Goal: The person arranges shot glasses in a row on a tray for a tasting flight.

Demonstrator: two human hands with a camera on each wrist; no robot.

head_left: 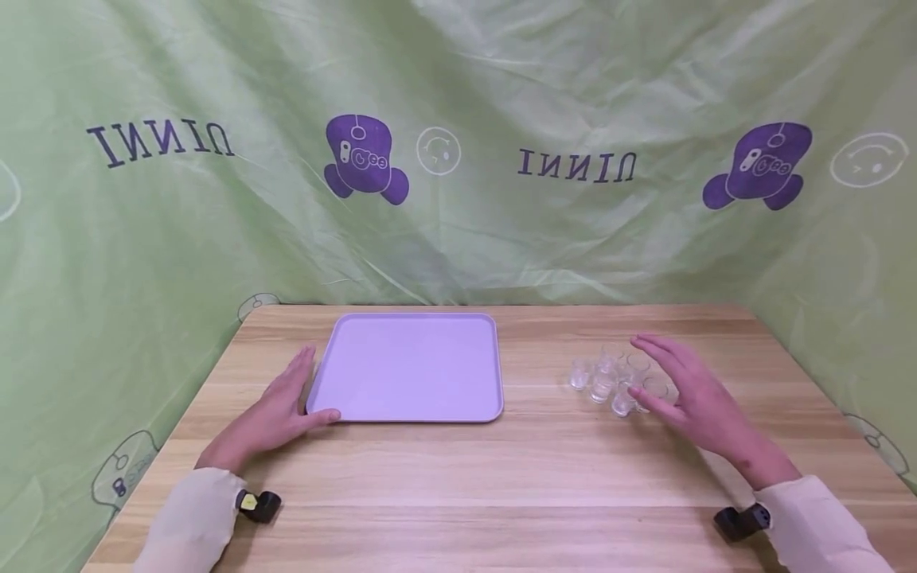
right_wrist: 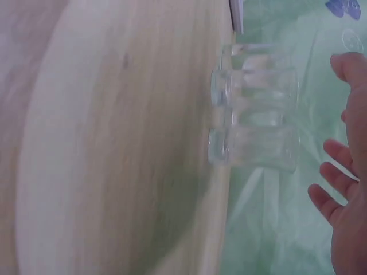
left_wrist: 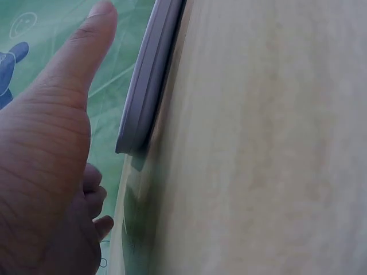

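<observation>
A light purple rectangular tray (head_left: 411, 366) lies flat on the table, left of the middle. My left hand (head_left: 281, 410) is at its near left corner, thumb stretched toward the rim and the other fingers along the left side. In the left wrist view the tray's edge (left_wrist: 146, 86) shows beside the thumb. To the right stands a tight group of several small clear glasses (head_left: 603, 385). Over their right side my right hand (head_left: 698, 398) is held with fingers spread, nothing in its grasp. The right wrist view shows the glasses (right_wrist: 258, 143) upright, apart from the fingers (right_wrist: 338, 180).
The wooden table (head_left: 458, 493) reaches back to a green printed cloth (head_left: 458, 239) that hangs behind it and on both sides. Bare tabletop lies between the tray and the glasses. A small black camera sits on each wrist.
</observation>
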